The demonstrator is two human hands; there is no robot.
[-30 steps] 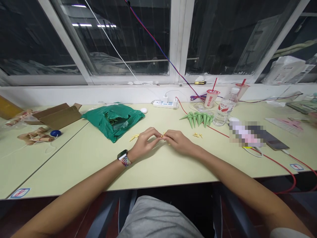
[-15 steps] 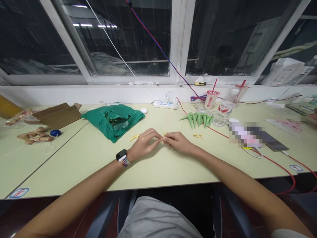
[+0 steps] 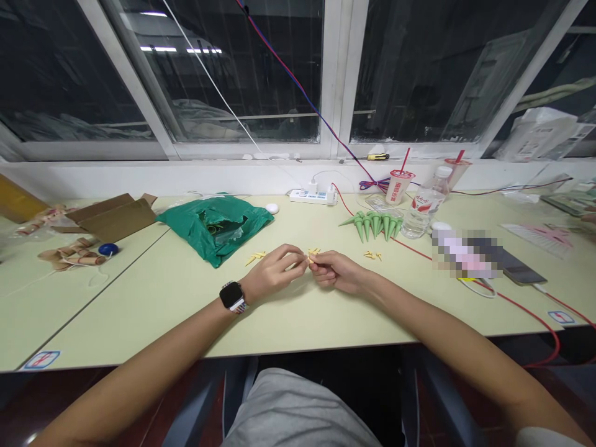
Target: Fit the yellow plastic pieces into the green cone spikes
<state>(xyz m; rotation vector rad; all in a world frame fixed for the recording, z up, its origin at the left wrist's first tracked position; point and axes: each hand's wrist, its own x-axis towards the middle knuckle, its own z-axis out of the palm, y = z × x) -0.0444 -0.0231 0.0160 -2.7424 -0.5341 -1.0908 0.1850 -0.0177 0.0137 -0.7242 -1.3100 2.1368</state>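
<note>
My right hand (image 3: 339,272) is closed, its thumb and forefinger pinching a small yellow piece (image 3: 310,259), with the other fingers curled under. My left hand (image 3: 278,268) meets it from the other side, thumb and forefinger closing at the same piece. Fingertips hide most of that piece. Just behind the fingers lie a few more yellow pieces (image 3: 315,251). Another group of slim yellow pieces (image 3: 254,257) rests beyond my left hand, and a third small group of yellow pieces (image 3: 373,255) is to the right. Several green cone-shaped pieces (image 3: 372,223) lie in a row farther back.
A torn green plastic bag (image 3: 216,233) lies back left, near a cardboard box (image 3: 114,217) and wooden pieces with a blue ball (image 3: 108,249). At right stand a water bottle (image 3: 421,208) and a cup (image 3: 399,186). A red cable (image 3: 516,302) crosses to a phone (image 3: 516,267).
My right hand has turned, its lower fingers now curled in view. My left wrist has rolled so the watch face shows more fully. The hands stay together at the yellow piece.
</note>
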